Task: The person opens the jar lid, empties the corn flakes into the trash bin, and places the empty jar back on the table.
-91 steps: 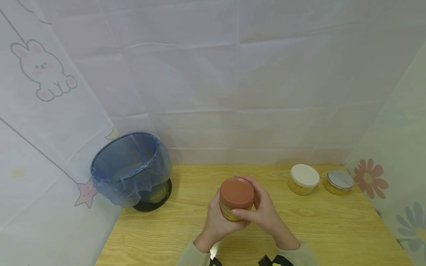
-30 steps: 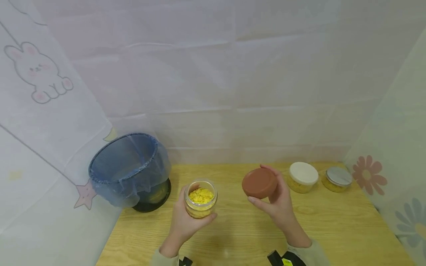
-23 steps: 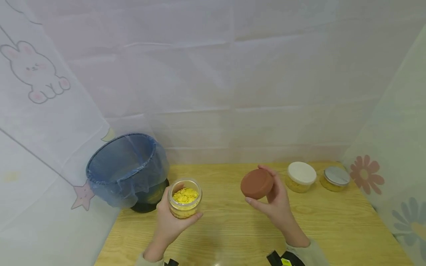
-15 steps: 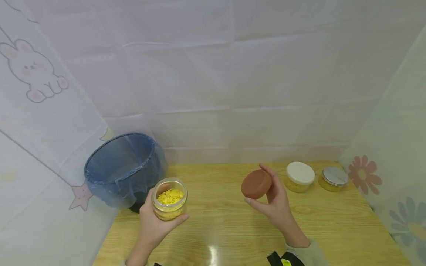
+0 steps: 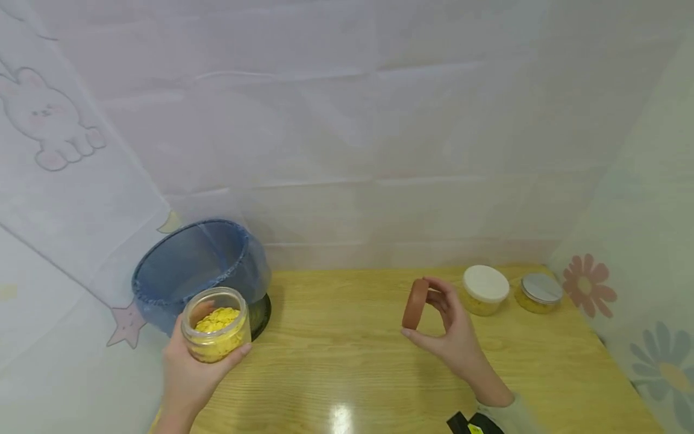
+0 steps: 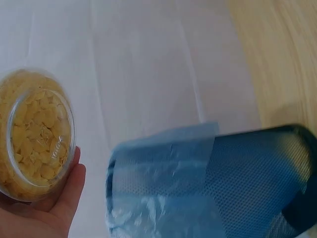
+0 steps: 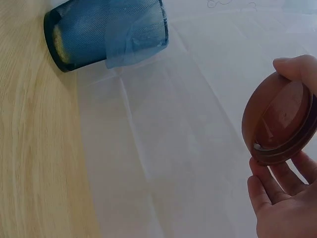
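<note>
My left hand (image 5: 192,374) grips a clear jar (image 5: 218,346) without a lid, partly filled with yellow flakes (image 5: 218,320). In the head view the jar overlaps the front rim of a mesh bin (image 5: 190,265) lined with a blue bag. The left wrist view shows the jar's clear bottom (image 6: 42,136), flakes pressed against it. Over the middle right of the table, my right hand (image 5: 452,334) pinches a reddish-brown lid (image 5: 415,304) by its edge, thumb below and fingers above. The lid stands on edge; its hollow inside (image 7: 285,119) shows in the right wrist view.
Two more jars of yellow content stand at the back right, one with a white lid (image 5: 486,284) and one with a silver lid (image 5: 542,287). Behind the wooden table (image 5: 336,343) hangs a pale sheet (image 5: 325,150). The bin's dark base (image 5: 262,316) rests on the table's left.
The jar was closed between both hands; the lid came off. My left hand carried the open jar left to the bin. The lid, in my right hand, turned from flat to on edge.
</note>
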A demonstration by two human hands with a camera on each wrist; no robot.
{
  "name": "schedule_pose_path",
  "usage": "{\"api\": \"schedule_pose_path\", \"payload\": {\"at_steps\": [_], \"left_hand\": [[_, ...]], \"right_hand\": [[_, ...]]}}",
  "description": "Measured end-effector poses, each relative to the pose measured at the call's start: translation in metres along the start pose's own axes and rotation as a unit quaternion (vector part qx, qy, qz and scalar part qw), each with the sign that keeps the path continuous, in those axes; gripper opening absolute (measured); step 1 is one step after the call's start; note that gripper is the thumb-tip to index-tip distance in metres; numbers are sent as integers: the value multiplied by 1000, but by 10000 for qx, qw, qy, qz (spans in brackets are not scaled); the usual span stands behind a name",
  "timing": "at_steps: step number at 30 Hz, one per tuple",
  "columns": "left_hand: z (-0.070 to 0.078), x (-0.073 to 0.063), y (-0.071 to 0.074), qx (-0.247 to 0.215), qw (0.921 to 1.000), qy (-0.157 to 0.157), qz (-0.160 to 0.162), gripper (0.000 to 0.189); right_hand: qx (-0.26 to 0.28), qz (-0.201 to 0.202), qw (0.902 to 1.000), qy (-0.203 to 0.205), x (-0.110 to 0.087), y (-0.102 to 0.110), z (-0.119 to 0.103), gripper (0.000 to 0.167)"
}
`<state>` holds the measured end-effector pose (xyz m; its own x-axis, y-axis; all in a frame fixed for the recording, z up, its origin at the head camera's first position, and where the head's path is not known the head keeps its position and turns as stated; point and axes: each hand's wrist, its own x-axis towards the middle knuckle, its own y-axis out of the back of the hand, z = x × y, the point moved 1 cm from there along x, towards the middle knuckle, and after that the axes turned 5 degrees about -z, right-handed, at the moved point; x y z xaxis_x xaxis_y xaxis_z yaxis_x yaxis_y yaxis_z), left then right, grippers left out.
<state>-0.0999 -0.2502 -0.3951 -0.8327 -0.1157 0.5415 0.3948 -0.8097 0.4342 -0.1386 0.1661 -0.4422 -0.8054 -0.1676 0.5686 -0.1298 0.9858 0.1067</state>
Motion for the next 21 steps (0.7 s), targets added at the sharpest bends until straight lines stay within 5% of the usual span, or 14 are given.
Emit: {"api": "schedule_pose_path", "payload": {"at_steps": [11,16,21], "left_hand": [[-4,16,38,638,9930,328,940,86],[-2,27,44,499,9897,634,1186,87],[-3,34,48,391,9901,486,1256,89]], "right_hand": [[-206,42,9997,-86,-1,14,2,92],[-199,11,9997,-113,0,8,8,92],[-141,-5,9997,-187,1,1,11,89]]}}
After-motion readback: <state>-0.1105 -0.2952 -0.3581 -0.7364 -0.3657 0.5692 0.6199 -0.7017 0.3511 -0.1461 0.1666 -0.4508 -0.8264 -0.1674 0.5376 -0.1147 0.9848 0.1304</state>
